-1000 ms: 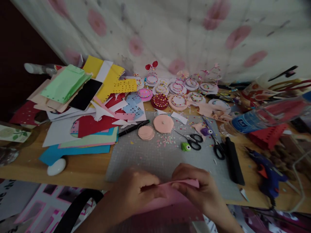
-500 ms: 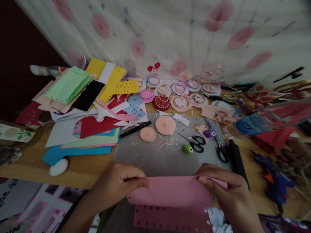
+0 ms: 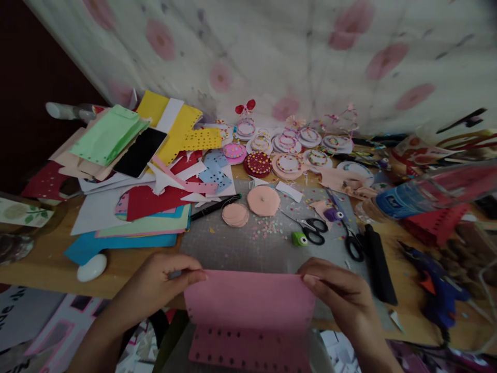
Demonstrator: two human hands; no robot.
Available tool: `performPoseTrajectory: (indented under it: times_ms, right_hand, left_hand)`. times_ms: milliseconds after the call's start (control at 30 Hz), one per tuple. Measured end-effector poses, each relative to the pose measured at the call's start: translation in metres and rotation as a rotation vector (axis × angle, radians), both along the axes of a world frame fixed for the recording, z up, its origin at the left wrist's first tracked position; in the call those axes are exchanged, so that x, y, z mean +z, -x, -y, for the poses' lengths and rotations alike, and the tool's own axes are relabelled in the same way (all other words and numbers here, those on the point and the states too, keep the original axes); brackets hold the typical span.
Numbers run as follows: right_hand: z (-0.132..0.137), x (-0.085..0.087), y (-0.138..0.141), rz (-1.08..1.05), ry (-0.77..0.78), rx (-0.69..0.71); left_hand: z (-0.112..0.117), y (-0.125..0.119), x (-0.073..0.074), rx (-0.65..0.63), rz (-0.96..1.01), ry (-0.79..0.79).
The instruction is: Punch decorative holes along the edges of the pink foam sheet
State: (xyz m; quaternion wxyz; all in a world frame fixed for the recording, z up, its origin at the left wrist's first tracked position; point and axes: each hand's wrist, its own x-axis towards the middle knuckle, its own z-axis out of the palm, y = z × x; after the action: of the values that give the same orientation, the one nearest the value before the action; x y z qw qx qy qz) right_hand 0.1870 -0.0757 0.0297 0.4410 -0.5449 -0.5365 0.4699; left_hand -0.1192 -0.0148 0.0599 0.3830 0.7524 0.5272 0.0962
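Note:
A sheet of pink paper point(image 3: 250, 300) hangs before me at the front edge of the desk. A crease runs across it, and its lower part carries rows of punched holes. My left hand point(image 3: 174, 274) pinches the sheet's upper left corner between thumb and fingers. At the upper right corner, my right hand point(image 3: 334, 290) holds it the same way. Beyond the paper, on a grey cutting mat point(image 3: 233, 248), lie a green paper punch point(image 3: 300, 239), black-handled scissors point(image 3: 312, 229), small paper confetti point(image 3: 267, 228) and peach paper discs point(image 3: 263, 200).
Coloured paper and a phone point(image 3: 140, 153) pile up at left, near a white oval object point(image 3: 92, 268). Decorated paper discs point(image 3: 287, 147) line the back. To the right are a plastic bottle point(image 3: 404, 199), a black cylinder point(image 3: 379, 267) and a blue glue gun point(image 3: 437, 285).
Both hands have shifted left and slightly up with the pink paper. Its top edge, which was bent over at my right hand, now lies straighter between the two hands.

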Motion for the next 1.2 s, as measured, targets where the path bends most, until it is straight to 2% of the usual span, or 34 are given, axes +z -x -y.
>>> performPoseTrajectory:
  times_ms: [100, 167, 233, 300, 333, 400, 433, 500, 600, 667, 800, 900, 967, 1100, 1200]
  right_hand:
    - [0.000, -0.004, 0.018, 0.069, 0.005, 0.020]
    - [0.001, -0.004, 0.029, 0.087, -0.019, 0.047]
    - [0.000, -0.001, 0.036, 0.078, -0.041, 0.118]
    - [-0.002, 0.000, 0.033, 0.078, -0.065, 0.164]
    - [-0.005, -0.001, 0.027, 0.109, -0.090, 0.145]
    - [-0.012, -0.008, 0.011, 0.252, -0.161, 0.026]
    - [-0.017, -0.015, 0.001, 0.370, -0.200, -0.065]
    - [-0.027, -0.030, -0.018, 0.592, -0.215, -0.138]
    - [-0.038, -0.052, -0.036, 0.716, -0.238, -0.087]
    - [-0.039, -0.059, -0.041, 0.702, -0.232, -0.027]
    - [-0.032, -0.053, -0.043, 0.571, -0.121, -0.038]
    - [-0.023, -0.037, -0.037, 0.282, -0.068, -0.109]
    - [-0.018, -0.025, -0.030, 0.104, -0.043, -0.118]
    - [-0.013, -0.003, -0.016, -0.089, 0.050, -0.032]
    - [-0.014, 0.006, -0.012, -0.195, 0.112, 0.075]
  left_hand:
    - [0.008, -0.017, 0.000, 0.018, -0.106, -0.294]
    - [0.016, -0.040, 0.001, -0.046, -0.053, -0.437]
    - [0.024, -0.066, -0.001, -0.132, 0.032, -0.413]
    - [0.030, -0.085, -0.006, -0.159, 0.066, -0.315]
    - [0.032, -0.090, -0.010, -0.151, 0.074, -0.295]
    - [0.034, -0.091, -0.016, -0.118, 0.076, -0.352]
    - [0.035, -0.088, -0.018, -0.108, 0.076, -0.430]
    - [0.035, -0.080, -0.017, -0.132, 0.073, -0.634]
    - [0.034, -0.069, -0.009, -0.242, 0.038, -0.869]
    - [0.035, -0.066, -0.002, -0.295, -0.002, -0.916]
    - [0.037, -0.067, 0.006, -0.338, -0.025, -0.857]
    - [0.037, -0.072, 0.005, -0.294, 0.013, -0.749]
    - [0.033, -0.076, 0.002, -0.258, 0.038, -0.615]
    - [0.022, -0.089, -0.008, -0.310, -0.010, -0.318]
    - [0.016, -0.097, -0.013, -0.380, -0.105, -0.231]
